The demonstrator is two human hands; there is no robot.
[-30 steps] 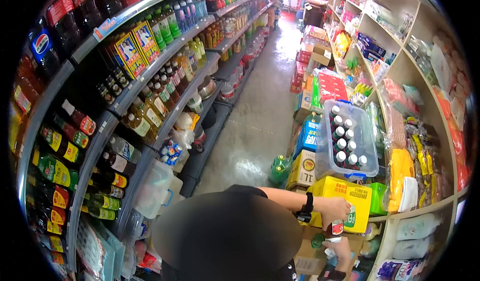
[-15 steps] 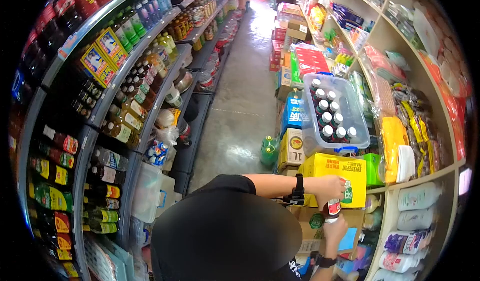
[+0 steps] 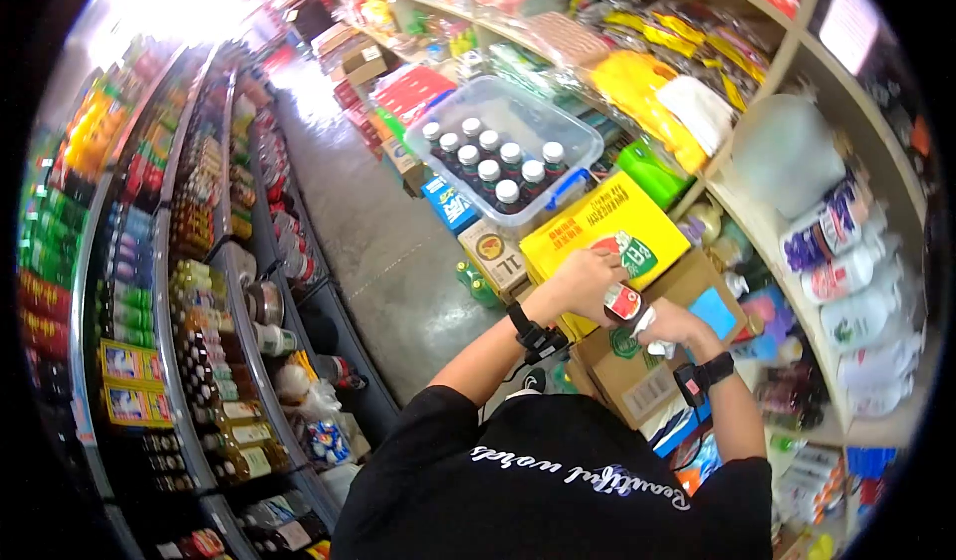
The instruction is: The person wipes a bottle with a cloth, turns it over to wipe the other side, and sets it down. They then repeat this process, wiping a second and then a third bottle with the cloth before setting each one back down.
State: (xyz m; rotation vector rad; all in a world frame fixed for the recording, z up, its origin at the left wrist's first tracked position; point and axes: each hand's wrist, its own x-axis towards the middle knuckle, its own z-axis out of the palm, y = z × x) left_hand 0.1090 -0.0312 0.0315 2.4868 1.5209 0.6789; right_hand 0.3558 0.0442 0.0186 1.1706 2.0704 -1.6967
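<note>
My left hand (image 3: 588,283) is wrapped around a dark bottle (image 3: 624,303) with a red and white label, held tilted above the boxes. At the bottle's pale cap end, my right hand (image 3: 679,325) is closed on a crumpled white tissue (image 3: 658,347). Beneath my left hand stands a yellow carton (image 3: 573,229) with green and red print. An opened brown cardboard box (image 3: 647,393) lies below both hands. Beyond the yellow carton, a clear plastic bin (image 3: 548,122) with blue latches contains several dark bottles (image 3: 488,171) with white caps, standing upright.
Shelves of drinks (image 3: 214,361) line the left side of a grey concrete aisle (image 3: 368,231). On the right, wooden shelving (image 3: 787,82) carries packaged goods and white pump bottles (image 3: 864,316). A green bottle (image 3: 482,289) stands on the floor beside the cartons.
The camera view has turned and tilted, so the bin and cartons appear further left, and the black shirt shows. Both hands remain at the bottle; white tissue now shows under my right hand.
</note>
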